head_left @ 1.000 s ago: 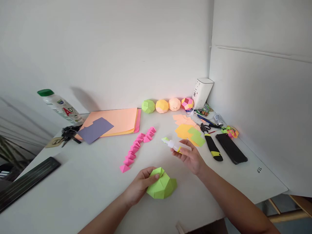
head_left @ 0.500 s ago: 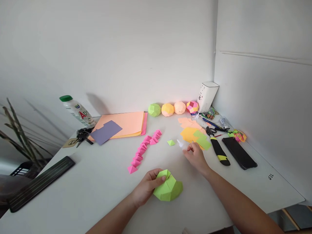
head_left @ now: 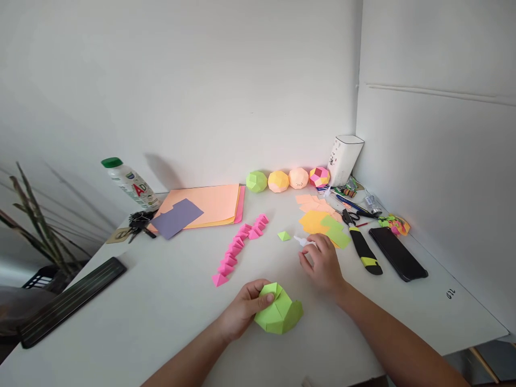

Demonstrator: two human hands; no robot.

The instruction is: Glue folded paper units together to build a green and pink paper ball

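Observation:
My left hand grips a partly assembled green paper polyhedron, the thumb pressed on its upper face and a flap standing out at its right side. Over the middle right of the table is my right hand, its thumb and fingers apart and nothing visible between them. Just beyond its fingertips lies a small white nozzle bottle, partly hidden by the hand. Left of that bottle sits a small green folded paper piece. Several pink folded paper pieces form a slanting row farther left.
Several finished paper balls line the wall. Cut paper pieces, a utility knife, scissors and a black phone lie right. Paper sheets, keys, a bottle and a dark bar are left.
My right hand has loosened from a pinch at the white nozzle bottle and drawn slightly nearer, leaving the bottle on the table. The left hand still holds the green polyhedron.

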